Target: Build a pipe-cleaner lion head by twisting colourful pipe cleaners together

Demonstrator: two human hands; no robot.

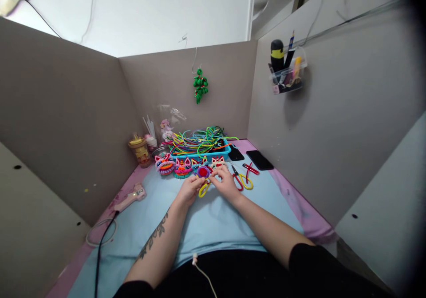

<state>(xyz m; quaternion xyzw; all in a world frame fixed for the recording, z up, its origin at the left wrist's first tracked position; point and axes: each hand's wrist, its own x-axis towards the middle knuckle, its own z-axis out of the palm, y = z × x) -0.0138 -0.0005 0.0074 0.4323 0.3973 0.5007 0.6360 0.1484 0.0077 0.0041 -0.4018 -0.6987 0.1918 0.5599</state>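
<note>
A round purple-and-red pipe-cleaner piece [203,172] with a yellow pipe-cleaner loop [203,191] hanging below it is between my two hands. My left hand [191,188] pinches it from the left. The fingers of my right hand [226,182] are closed at its right edge, by the yellow strand; the exact grip there is too small to make out. Just behind my hands stand several pipe-cleaner animal heads, among them a pink one [183,168] and a purple-and-orange one [164,165]. Scissors [245,181] with red and yellow handles lie to the right of my right hand.
A blue basket [186,156] of colourful pipe cleaners is at the back. A pink glue gun [133,196] with its cable lies left. Two phones [259,160] [235,153] and red pieces [251,169] lie right. Grey partitions [186,85] surround the table.
</note>
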